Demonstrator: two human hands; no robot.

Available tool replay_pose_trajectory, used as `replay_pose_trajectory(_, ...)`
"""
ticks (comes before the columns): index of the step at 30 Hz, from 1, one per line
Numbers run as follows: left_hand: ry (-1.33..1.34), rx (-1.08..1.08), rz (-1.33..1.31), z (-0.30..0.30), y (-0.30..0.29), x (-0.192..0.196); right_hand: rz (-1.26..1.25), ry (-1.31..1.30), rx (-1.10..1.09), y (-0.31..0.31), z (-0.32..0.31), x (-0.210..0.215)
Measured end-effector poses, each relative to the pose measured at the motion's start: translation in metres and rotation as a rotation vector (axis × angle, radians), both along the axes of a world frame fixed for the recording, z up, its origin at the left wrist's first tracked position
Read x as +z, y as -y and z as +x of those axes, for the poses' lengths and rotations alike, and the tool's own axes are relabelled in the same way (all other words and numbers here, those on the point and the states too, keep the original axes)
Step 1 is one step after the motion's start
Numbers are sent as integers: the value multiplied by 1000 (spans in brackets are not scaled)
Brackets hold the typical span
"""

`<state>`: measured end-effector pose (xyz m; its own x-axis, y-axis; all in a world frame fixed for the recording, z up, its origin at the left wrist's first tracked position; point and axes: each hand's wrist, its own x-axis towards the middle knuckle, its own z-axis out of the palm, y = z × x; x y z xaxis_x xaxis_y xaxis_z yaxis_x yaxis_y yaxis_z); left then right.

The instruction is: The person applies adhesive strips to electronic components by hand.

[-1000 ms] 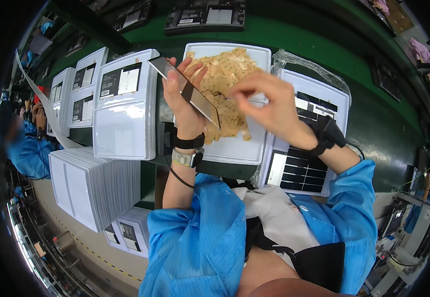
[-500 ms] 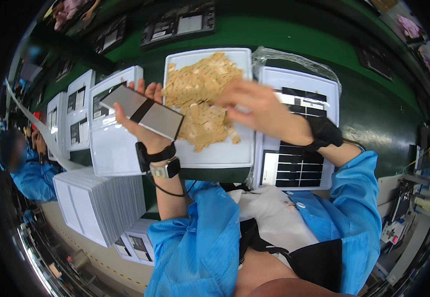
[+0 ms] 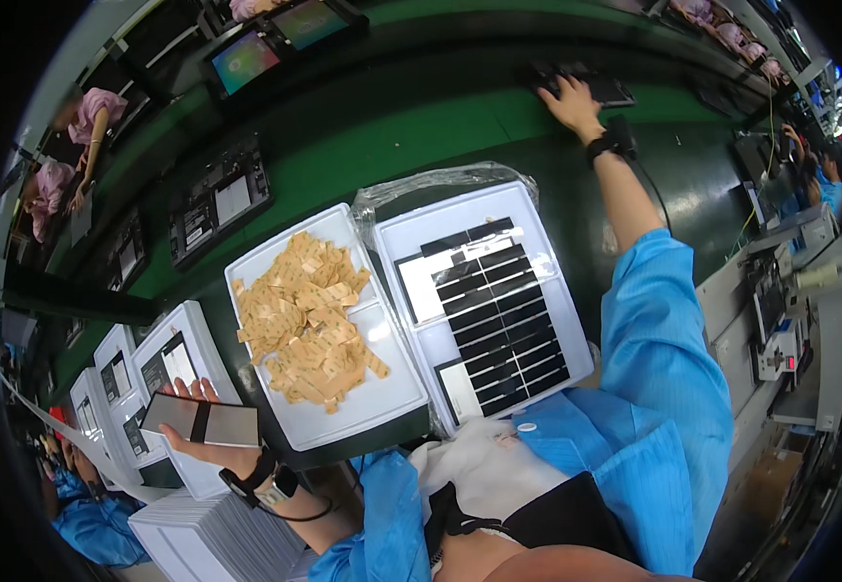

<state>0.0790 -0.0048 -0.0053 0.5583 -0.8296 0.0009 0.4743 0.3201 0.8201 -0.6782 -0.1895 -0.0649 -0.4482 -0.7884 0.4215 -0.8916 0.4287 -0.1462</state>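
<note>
Head view: the left hand [image 3: 209, 438] is low at the left, fingers curled up behind a flat grey panel with a dark band [image 3: 200, 420], gripping it above the row of white trays [image 3: 180, 361]. The right hand [image 3: 573, 100] is stretched far out across the green bench [image 3: 421, 126], palm down on a dark device [image 3: 603, 89]; whether those fingers grip it or only press, I cannot tell. Between the arms sit the white tray of tan adhesive strips [image 3: 306, 330] and the tray of dark panels [image 3: 493, 306]. My read: a pick-up at the far edge, panel kept ready. Next calls for bringing that reach back over the strips.
</note>
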Motion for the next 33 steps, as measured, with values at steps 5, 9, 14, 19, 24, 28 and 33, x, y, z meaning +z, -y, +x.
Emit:
replay_pose_trajectory(5,6,12,21,20,-16,-7,181,60,14,8,-10,-39)
replay_pose_trajectory(9,83,-17,22,-7,-3,9,71,-136,264,-2,92,-34)
replay_pose_trajectory(14,93,-186,-118,-36,31,18,33,45,508,-18,186,18)
replay_pose_trajectory(19,447,-264,-165,-51,35,43,-96,-23,79,15,105,39)
replay_pose_trajectory(24,822,-580,-148,-40,52,63,117,218,61,35,52,-21)
replay_pose_trajectory(28,1245,-627,-157,-101,103,91,68,330,262,39,129,-15)
replay_pose_trajectory(33,1747,-664,-349,-193,174,101,-59,871,617,16,199,63)
